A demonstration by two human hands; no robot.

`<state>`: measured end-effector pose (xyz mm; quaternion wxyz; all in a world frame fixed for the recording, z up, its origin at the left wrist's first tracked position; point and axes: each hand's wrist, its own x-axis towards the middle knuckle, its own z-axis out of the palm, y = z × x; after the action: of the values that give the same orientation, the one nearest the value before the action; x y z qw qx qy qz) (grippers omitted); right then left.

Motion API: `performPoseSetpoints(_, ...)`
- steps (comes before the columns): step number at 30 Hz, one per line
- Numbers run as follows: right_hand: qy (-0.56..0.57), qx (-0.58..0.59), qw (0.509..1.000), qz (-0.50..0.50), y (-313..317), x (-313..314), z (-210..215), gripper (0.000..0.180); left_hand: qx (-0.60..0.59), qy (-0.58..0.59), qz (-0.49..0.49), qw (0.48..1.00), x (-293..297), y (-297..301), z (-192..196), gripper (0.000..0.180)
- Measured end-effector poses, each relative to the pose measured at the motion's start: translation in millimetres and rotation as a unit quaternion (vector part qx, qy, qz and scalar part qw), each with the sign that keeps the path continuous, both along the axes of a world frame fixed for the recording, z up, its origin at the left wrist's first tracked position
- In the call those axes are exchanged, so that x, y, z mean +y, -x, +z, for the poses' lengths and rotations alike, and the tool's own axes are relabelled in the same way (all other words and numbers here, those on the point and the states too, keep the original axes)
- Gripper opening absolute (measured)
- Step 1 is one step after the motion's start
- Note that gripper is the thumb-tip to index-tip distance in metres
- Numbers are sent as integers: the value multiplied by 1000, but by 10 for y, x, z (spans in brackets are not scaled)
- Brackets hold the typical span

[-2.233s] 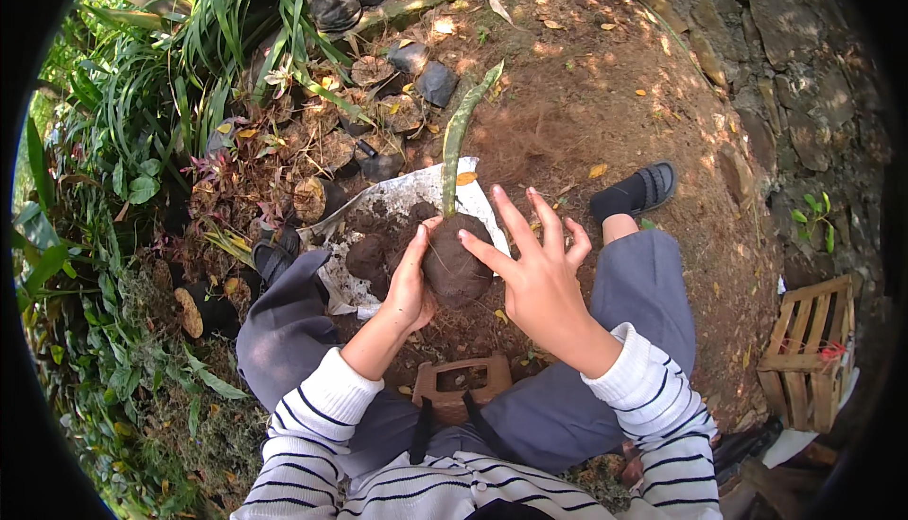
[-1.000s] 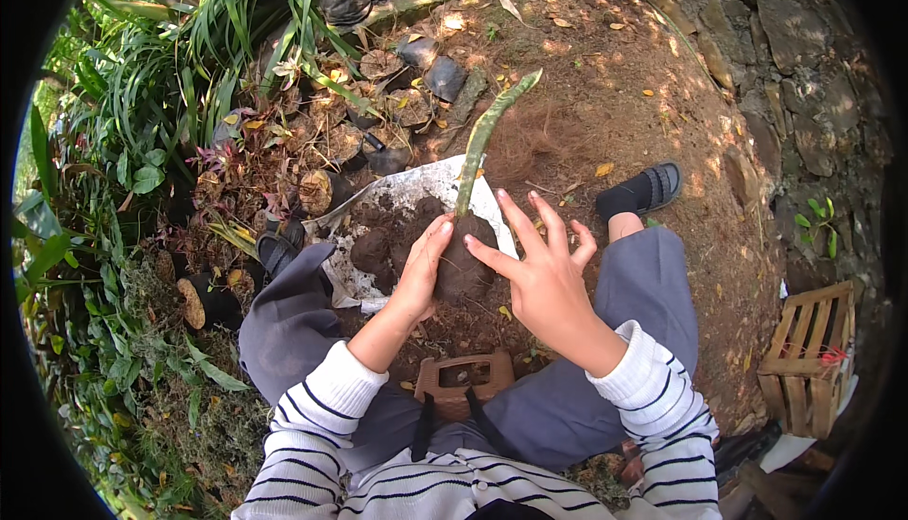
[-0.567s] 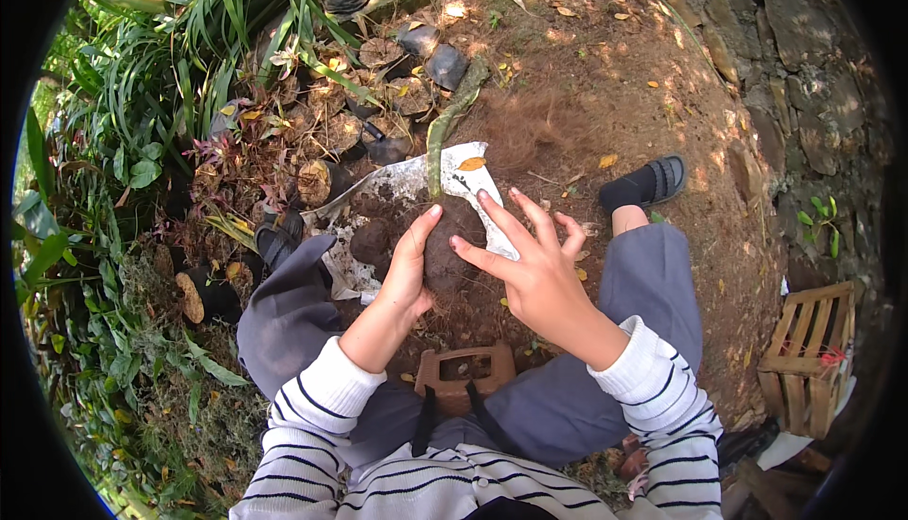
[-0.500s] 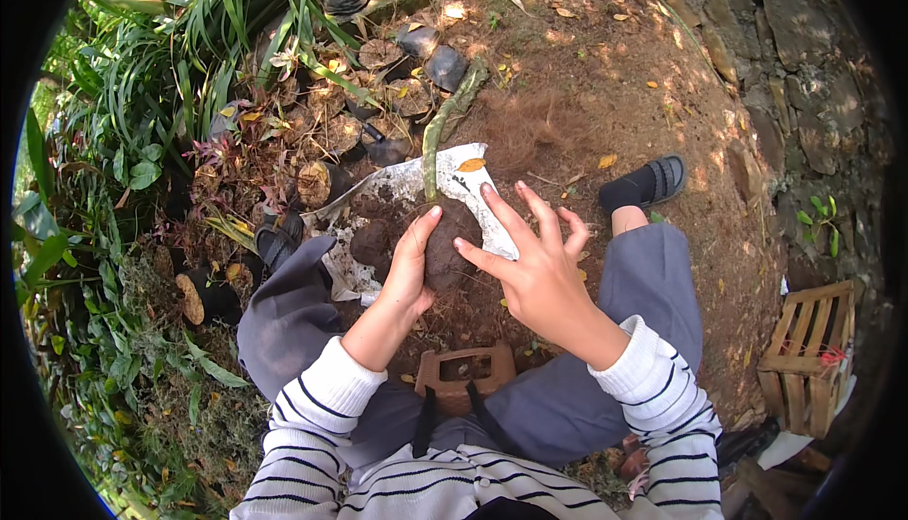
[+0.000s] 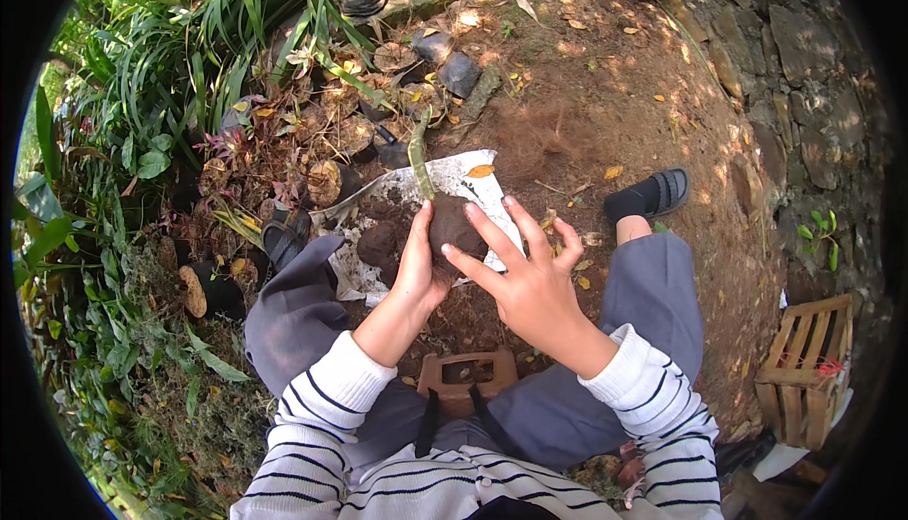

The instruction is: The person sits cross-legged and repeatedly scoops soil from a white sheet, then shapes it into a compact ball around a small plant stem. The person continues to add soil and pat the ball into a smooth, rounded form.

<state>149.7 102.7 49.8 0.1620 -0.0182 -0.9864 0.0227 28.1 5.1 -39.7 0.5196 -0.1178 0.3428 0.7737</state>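
A dark brown soil ball [image 5: 452,227] sits between my hands, with a thick, mottled green leaf [image 5: 418,156] standing out of its far side. My left hand [image 5: 416,269] cups the ball from the left and below. On the right side, my right hand [image 5: 525,269] rests thumb and fingertips against the ball, its outer fingers spread. Beneath them a soil-smeared white sheet [image 5: 463,175] lies on the ground. Another dark soil clump [image 5: 381,244] rests on it, left of my left hand. My palms hide the ball's underside.
Several black-bagged pots [image 5: 461,74] stand beyond the sheet, with leafy plants [image 5: 142,142] along the left. A brown plastic frame [image 5: 465,380] is between my legs. At right are a wooden crate [image 5: 804,369] and a stone wall [image 5: 804,38].
My right hand has come in from the right, bringing its thumb and fingertips onto the soil ball. The ball and its leaf have turned slightly, the leaf now leaning further left.
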Motion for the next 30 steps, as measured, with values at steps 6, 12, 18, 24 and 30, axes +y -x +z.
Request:
performPoseSetpoints(6, 43, 11, 999, -22, 39, 88, 66, 58, 33, -54, 69, 996, -10, 41, 120, 60)
performPoseSetpoints(12, 39, 63, 997, 27, 29, 84, 135, 59, 56, -127, 44, 989, -51, 0, 281, 82)
performPoseSetpoints(18, 43, 109, 993, 9, 8, 162, 194, 56, 45, -153, 5, 987, -30, -48, 478, 90)
performPoseSetpoints(24, -47, 21, 999, -6, -12, 89, 167, 57, 111, -100, 31, 988, -14, -37, 197, 56)
performPoseSetpoints(30, 9, 11, 1000, -27, -10, 48, 163, 66, 139, -63, 31, 988, 4, -40, 133, 54)
